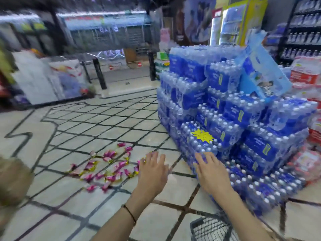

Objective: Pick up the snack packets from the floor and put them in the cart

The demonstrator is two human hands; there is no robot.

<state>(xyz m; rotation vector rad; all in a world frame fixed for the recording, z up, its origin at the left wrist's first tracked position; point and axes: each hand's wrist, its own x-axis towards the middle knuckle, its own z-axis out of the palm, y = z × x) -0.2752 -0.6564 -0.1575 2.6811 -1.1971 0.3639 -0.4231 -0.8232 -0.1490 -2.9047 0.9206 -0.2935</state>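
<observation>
Status at this point: the collection step has not begun, as far as I can judge from the head view.

1. Left hand (152,173): extended forward above the tiled floor (83,206); fingers straight and spread; it holds nothing; a thin cord bracelet (129,213) sits on its wrist.
2. Right hand (210,173): extended forward beside the left, in front of the lowest tier of shrink-wrapped water-bottle packs (225,119); fingers straight; it holds nothing; I cannot tell whether the fingertips touch the wrap.
3. Snack packets (111,154): pink with yellow ends; scattered loosely across several floor tiles, ahead of and to the left of the left hand; the nearest ones lie just beside its fingertips in the picture; the frame is motion-blurred, so I give no count.
4. Cart (212,226): only a corner of a dark mesh basket shows at the bottom edge, below the right forearm; its contents are hidden.

Assessment: every packet I can see lies on the floor; none is in a hand; the full task therefore appears to remain. The stack of water packs, with a yellow starburst tag (202,135), stands close on the right; I would keep the right arm clear of it while reaching down.
</observation>
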